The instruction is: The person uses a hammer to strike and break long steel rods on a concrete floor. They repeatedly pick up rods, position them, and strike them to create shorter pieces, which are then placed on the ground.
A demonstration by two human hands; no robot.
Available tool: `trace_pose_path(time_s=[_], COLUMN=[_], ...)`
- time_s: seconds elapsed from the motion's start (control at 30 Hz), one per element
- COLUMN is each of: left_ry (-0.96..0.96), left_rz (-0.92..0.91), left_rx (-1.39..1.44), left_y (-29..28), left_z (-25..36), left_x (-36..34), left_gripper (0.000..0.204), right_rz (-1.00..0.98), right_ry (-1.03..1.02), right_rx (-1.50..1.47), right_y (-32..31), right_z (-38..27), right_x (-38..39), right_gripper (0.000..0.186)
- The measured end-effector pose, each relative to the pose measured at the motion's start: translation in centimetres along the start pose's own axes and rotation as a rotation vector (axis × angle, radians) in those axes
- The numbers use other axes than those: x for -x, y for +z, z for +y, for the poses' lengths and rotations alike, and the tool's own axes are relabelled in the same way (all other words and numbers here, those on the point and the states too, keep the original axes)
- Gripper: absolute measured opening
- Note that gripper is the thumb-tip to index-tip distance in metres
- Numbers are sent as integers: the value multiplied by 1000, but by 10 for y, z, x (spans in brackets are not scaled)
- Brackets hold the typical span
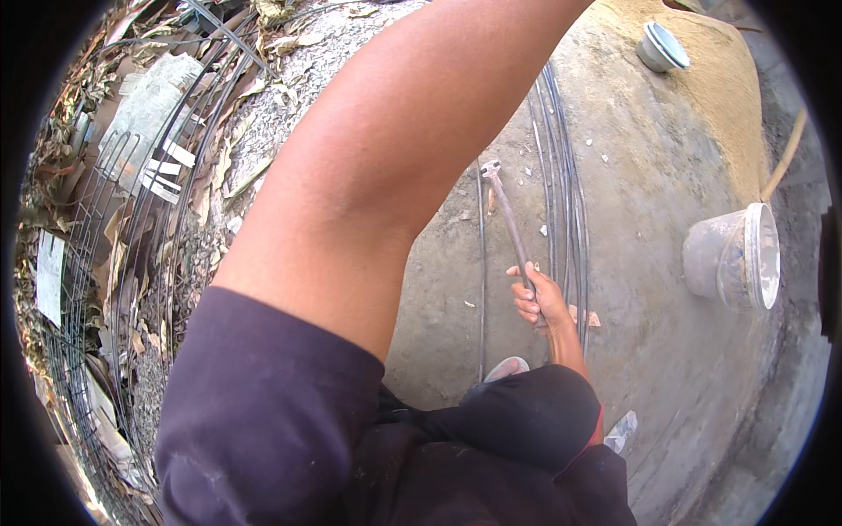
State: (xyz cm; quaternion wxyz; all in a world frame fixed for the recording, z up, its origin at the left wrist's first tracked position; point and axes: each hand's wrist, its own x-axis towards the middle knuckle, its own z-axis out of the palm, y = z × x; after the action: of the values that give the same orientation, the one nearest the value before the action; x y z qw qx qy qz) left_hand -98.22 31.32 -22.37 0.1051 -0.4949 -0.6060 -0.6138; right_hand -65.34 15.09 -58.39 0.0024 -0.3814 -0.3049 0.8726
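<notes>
My right hand [545, 302] is closed around the handle of a hammer [510, 215], low over the ground in front of my foot [507, 368]. The hammer's small head points away from me, near a single thin steel rod [481, 280]. Just right of the hammer lies a bundle of long dark steel rods [564, 167], partly hidden by my right hand and forearm. My left arm [377, 149] is raised across the view, large and close. Its hand is past the upper edge, so what it touches does not show.
On the right stand a dirty white bucket [715, 259] and, farther off, a grey tub [660, 48] beside a sand pile [724, 96]. Bent rebar frames [96, 237], dry leaves and a broken grey sheet [153, 110] cover the left side, next to gravel [294, 66].
</notes>
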Motion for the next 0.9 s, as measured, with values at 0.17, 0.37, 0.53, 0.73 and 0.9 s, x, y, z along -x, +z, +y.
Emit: trace_pose_path(time_s=[0.17, 0.37, 0.53, 0.73, 0.9], left_ry=[-65, 338, 343, 19, 214], left_rz=[25, 36, 76, -11, -110], left_rx=[31, -539, -533, -8, 147], left_y=[22, 45, 73, 120, 189], left_z=[6, -47, -41, 19, 33], left_x=[2, -37, -31, 9, 26], left_gripper=[63, 48, 42, 81, 68], right_rz=[-23, 40, 179, 83, 271], right_ry=[-62, -119, -141, -109, -124], right_rx=[-71, -7, 9, -77, 150], right_y=[-14, -58, -90, -109, -116], right_z=[40, 84, 112, 94, 90], right_x=[40, 79, 92, 101, 94], right_gripper=[42, 35, 32, 34, 31])
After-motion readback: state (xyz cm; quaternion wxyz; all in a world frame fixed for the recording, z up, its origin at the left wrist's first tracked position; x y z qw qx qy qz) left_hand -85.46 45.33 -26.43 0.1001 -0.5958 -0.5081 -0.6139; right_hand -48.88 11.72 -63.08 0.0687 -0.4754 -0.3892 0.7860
